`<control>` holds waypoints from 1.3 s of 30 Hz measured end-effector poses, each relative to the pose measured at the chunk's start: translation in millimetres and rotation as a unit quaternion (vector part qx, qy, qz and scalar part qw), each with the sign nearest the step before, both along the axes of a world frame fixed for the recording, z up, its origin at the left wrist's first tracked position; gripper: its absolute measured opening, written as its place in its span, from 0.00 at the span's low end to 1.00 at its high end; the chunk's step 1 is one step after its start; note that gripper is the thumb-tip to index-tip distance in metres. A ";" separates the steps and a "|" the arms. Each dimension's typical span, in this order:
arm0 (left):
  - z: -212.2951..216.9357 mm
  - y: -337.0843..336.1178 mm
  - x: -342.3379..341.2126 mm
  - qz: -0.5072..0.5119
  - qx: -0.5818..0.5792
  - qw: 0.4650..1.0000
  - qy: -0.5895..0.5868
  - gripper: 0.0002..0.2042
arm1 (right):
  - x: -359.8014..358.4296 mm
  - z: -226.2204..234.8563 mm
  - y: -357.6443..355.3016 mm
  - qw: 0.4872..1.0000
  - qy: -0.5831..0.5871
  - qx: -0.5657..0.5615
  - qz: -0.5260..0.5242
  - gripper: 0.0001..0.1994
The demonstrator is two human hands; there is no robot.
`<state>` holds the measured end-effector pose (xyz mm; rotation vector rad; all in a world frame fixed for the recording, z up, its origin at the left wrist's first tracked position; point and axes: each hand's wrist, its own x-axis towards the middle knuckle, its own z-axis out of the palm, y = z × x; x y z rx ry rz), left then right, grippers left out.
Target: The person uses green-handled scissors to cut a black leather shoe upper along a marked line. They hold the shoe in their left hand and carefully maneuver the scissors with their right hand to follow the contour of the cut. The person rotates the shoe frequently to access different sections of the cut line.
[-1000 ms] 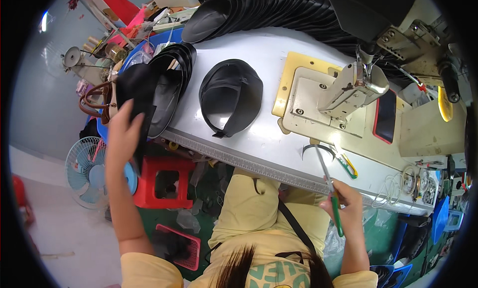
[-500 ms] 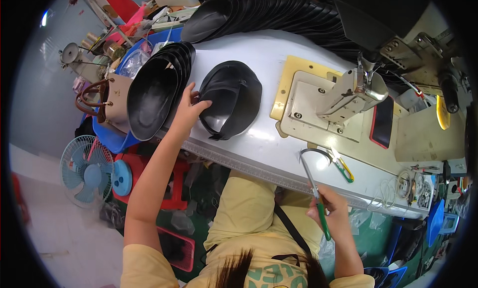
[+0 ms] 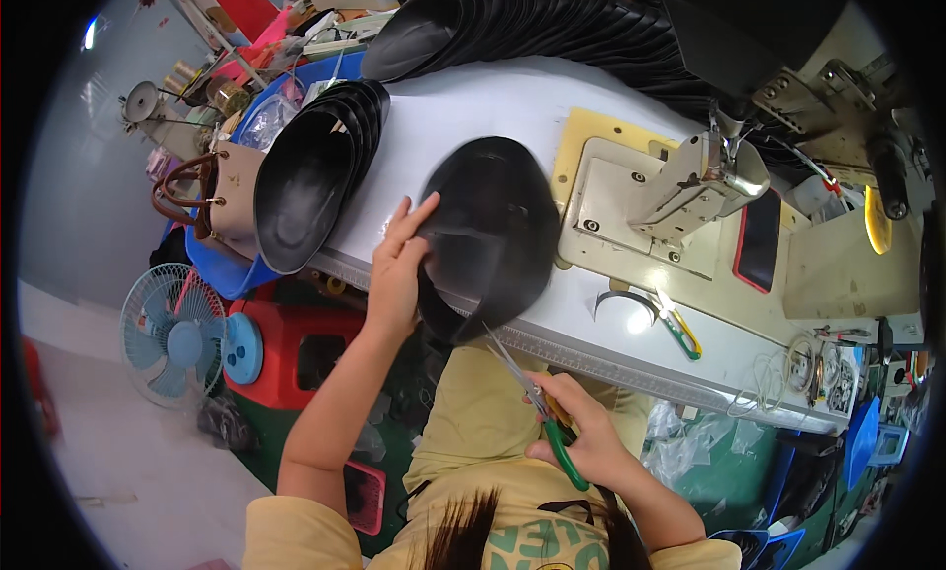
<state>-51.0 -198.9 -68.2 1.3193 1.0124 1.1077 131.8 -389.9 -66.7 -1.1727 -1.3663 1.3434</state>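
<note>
Head view. The left hand (image 3: 397, 265) lies with fingers spread on the left edge of a black oval piece (image 3: 493, 237), touching it. The piece rests tilted at the near edge of the white counter (image 3: 463, 107), its lower end hanging over that edge. The right hand (image 3: 581, 434) is closed around the green handles of a pair of scissors (image 3: 537, 407), held off the counter below its near edge; the blades point up toward the piece and stop just short of it. A stack of black oval pieces (image 3: 315, 171) stands at the left end of the counter, and a longer row of them (image 3: 552, 23) runs along the far edge. A sewing machine (image 3: 690, 186) sits on the right half of the counter, well apart from both hands. A small pair of snips (image 3: 680, 329) lies near the near edge, right of the piece. A fan (image 3: 172, 334) and a red stool (image 3: 305, 348) stand on the floor to the left.
</note>
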 end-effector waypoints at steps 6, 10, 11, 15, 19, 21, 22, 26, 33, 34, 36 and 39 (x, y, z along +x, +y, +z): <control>22.8 -48.3 17.0 -0.058 -0.079 0.977 -0.191 0.31 | 6.7 -8.8 -7.1 0.997 -0.048 -0.017 -0.060 0.34; 17.8 -42.1 7.7 -0.207 -0.292 0.906 -0.228 0.29 | 20.8 -11.5 -20.4 0.993 -0.067 -0.046 -0.089 0.35; 17.5 -44.5 4.4 -0.241 -0.294 0.902 -0.206 0.29 | 23.6 -9.3 -23.1 0.992 -0.077 -0.049 -0.092 0.35; 30.0 -59.0 4.6 -0.277 -0.263 0.912 -0.148 0.24 | 34.8 -1.6 -27.3 0.992 -0.087 -0.044 -0.082 0.34; 28.7 -69.6 10.8 -0.244 -0.154 0.950 -0.119 0.17 | 40.3 16.5 -32.3 0.992 -0.100 -0.052 -0.056 0.34; 25.9 -74.7 14.3 -0.249 -0.111 0.957 -0.104 0.16 | 39.1 22.6 -34.7 0.992 -0.099 -0.059 -0.058 0.34; 29.2 -77.9 17.5 -0.249 -0.114 0.956 -0.109 0.15 | 38.4 22.6 -35.0 0.992 -0.093 -0.055 -0.063 0.34; 23.9 -87.6 33.1 -0.220 -0.131 0.957 -0.137 0.13 | 38.2 11.7 -34.6 0.994 -0.051 -0.066 -0.070 0.33; 18.5 -108.6 56.6 -0.112 -0.182 0.951 -0.225 0.12 | 35.1 5.8 -41.0 0.978 0.137 -0.122 -0.096 0.32; 16.5 -111.6 60.6 -0.090 -0.166 0.956 -0.224 0.11 | 35.3 5.8 -40.3 0.981 0.125 -0.117 -0.095 0.33; 14.1 -114.9 66.6 -0.062 -0.134 0.965 -0.219 0.11 | 36.3 4.8 -38.9 0.984 0.103 -0.108 -0.094 0.33; 12.3 -117.7 70.6 -0.045 -0.100 0.971 -0.214 0.10 | 38.0 2.6 -40.0 0.986 0.104 -0.094 -0.095 0.32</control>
